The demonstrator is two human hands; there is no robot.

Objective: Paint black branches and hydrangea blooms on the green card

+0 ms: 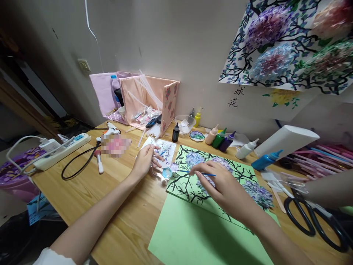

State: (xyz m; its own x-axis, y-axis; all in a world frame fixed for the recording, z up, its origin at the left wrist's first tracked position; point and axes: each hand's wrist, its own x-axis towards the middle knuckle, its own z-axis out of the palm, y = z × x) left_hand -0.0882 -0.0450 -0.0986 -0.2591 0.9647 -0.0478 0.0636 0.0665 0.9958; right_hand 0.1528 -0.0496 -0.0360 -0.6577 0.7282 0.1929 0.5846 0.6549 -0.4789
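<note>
My right hand (pixel 223 186) pinches a thin blue paintbrush (pixel 184 171) whose tip points left toward a small clear cup of bluish water (pixel 166 173). The hand hovers over a green sheet painted with black branches and purple-blue flower clusters (pixel 242 175). My left hand (pixel 145 160) rests on the wooden table (pixel 82 187) beside the cup, fingers curled on a clear plastic piece at the edge of a white paint-smeared paper (pixel 165 149). A plain green sheet (pixel 193 235) lies nearer to me.
Paint bottles (pixel 219 138) stand in a row at the back with a black bottle (pixel 175 133) and a blue one (pixel 266 161). Large black scissors (pixel 311 217) lie at right. A power strip (pixel 62 149), a glue gun (pixel 111 129) and a pink fabric box (pixel 149 99) sit at left and back.
</note>
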